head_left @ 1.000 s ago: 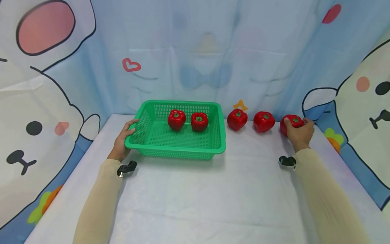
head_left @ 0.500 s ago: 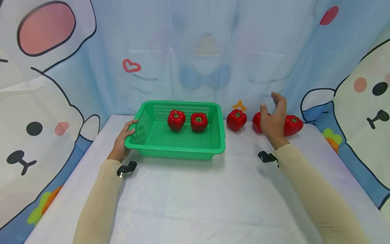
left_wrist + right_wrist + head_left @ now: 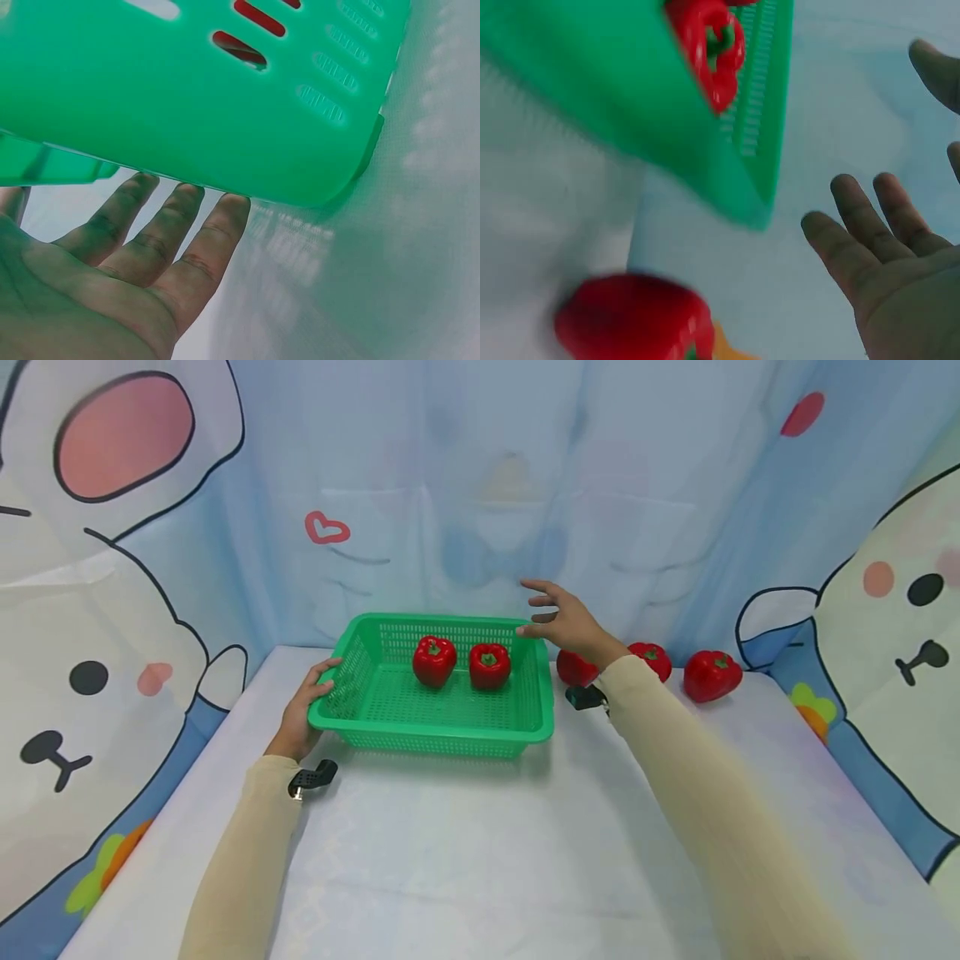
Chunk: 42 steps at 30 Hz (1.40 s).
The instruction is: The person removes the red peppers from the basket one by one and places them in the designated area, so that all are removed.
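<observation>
A green plastic basket (image 3: 431, 725) sits on the cloth-covered table with two red bell peppers (image 3: 434, 661) inside. At its left end my left hand (image 3: 302, 708) holds the rim; in the left wrist view several fingertips (image 3: 225, 217) meet the outer wall from below. My right hand (image 3: 573, 625) is raised at the basket's back right corner, fingers spread, holding nothing. Behind that hand and forearm, two more red peppers (image 3: 575, 669) are partly hidden. A third pepper (image 3: 712, 676) stands farther right, leaning to one side.
A white cloth (image 3: 450, 843) covers the table. Behind it and at both sides hangs a blue curtain (image 3: 645, 452) printed with cartoon animals. A wrist strap (image 3: 313, 775) is visible on the left wrist.
My right hand has let go of the rightmost pepper and swung left past the other peppers to the basket's corner. My left hand and the basket have stayed put.
</observation>
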Each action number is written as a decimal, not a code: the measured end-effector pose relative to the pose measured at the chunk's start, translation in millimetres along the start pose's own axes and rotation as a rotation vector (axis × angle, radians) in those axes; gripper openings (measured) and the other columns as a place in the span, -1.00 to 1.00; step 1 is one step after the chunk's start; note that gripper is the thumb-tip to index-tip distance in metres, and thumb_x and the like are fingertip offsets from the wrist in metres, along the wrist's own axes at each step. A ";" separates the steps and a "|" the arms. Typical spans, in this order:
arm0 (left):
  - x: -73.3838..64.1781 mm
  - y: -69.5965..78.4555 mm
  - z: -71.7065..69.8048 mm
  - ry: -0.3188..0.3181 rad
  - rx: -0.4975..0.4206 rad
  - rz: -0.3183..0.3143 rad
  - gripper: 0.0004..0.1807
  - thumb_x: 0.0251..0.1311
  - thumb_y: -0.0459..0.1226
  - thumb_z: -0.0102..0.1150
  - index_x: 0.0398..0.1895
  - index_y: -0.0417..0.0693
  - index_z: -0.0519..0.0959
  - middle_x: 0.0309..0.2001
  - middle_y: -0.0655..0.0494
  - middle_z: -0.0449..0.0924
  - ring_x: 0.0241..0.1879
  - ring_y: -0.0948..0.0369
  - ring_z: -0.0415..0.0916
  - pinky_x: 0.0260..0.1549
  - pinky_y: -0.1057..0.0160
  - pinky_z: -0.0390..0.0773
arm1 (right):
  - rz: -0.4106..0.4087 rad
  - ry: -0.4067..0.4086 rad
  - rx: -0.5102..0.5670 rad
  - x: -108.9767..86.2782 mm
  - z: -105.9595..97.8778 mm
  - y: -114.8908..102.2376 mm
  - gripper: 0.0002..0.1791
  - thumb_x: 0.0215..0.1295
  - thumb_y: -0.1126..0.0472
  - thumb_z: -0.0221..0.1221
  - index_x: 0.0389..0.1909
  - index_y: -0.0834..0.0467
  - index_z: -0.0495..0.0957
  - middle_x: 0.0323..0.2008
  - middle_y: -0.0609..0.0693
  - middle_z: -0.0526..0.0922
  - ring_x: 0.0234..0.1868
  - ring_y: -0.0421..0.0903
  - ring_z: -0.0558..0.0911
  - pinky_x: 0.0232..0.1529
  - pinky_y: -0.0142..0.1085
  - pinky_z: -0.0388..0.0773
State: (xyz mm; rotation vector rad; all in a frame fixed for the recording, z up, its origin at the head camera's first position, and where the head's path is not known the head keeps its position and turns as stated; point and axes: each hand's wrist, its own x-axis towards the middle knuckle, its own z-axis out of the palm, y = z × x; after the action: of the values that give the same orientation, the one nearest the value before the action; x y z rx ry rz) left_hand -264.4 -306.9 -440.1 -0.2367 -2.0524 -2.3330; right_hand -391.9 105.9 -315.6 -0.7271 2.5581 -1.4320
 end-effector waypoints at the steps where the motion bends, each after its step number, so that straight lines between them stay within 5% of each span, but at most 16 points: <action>1: -0.3 -0.7 -0.1 0.001 -0.001 -0.001 -0.54 0.55 -0.12 -0.29 0.46 0.20 0.12 0.39 0.06 0.09 0.02 0.33 0.44 -0.04 0.40 0.50 | 0.016 -0.021 0.019 3.6 5.8 -1.5 -0.15 0.27 0.19 0.31 0.52 -0.12 0.11 0.45 0.20 0.19 0.41 0.23 0.34 0.31 0.15 0.36; 13: 0.5 -1.0 1.5 0.011 0.022 -0.013 -0.53 0.54 -0.10 -0.29 0.47 0.22 0.11 0.46 -0.06 0.00 0.05 0.30 0.43 -0.05 0.41 0.51 | 0.129 -0.117 0.153 26.0 61.1 -0.1 -0.10 0.26 0.34 0.29 0.54 -0.03 0.07 0.51 0.23 0.06 0.51 0.18 0.10 0.31 0.16 0.35; 22: 2.4 -0.1 -0.2 0.019 0.005 -0.015 -0.53 0.55 -0.13 -0.31 0.46 0.20 0.12 0.45 -0.03 0.00 0.03 0.30 0.41 -0.05 0.41 0.50 | 0.194 -0.054 -0.009 28.9 73.8 10.5 -0.12 0.26 0.32 0.28 0.53 0.02 0.07 0.51 0.22 0.06 0.48 0.23 0.15 0.26 0.09 0.43; 28: 4.6 -0.3 -0.3 0.025 -0.005 -0.022 -0.53 0.53 -0.16 -0.30 0.46 0.18 0.13 0.49 -0.06 -0.04 0.07 0.26 0.37 -0.05 0.41 0.49 | 0.203 -0.089 -0.138 30.4 81.6 14.1 -0.13 0.23 0.34 0.30 0.51 0.13 0.10 0.47 0.25 0.13 0.45 0.21 0.22 0.31 0.08 0.39; 42: 5.2 -0.8 -3.1 0.018 0.004 -0.020 -0.51 0.53 -0.14 -0.30 0.47 0.17 0.11 0.53 -0.05 -0.11 0.11 0.22 0.32 -0.04 0.40 0.49 | 0.211 -0.150 -0.237 31.7 90.3 17.7 -0.14 0.20 0.32 0.33 0.48 0.18 0.13 0.32 0.24 0.34 0.31 0.18 0.38 0.21 0.03 0.50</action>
State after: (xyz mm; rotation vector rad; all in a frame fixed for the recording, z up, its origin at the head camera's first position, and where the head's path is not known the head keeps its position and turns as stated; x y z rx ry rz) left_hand -270.0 -309.4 -440.5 -0.1956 -2.0609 -2.3337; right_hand -396.1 29.2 -375.5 -0.5491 2.6203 -0.9859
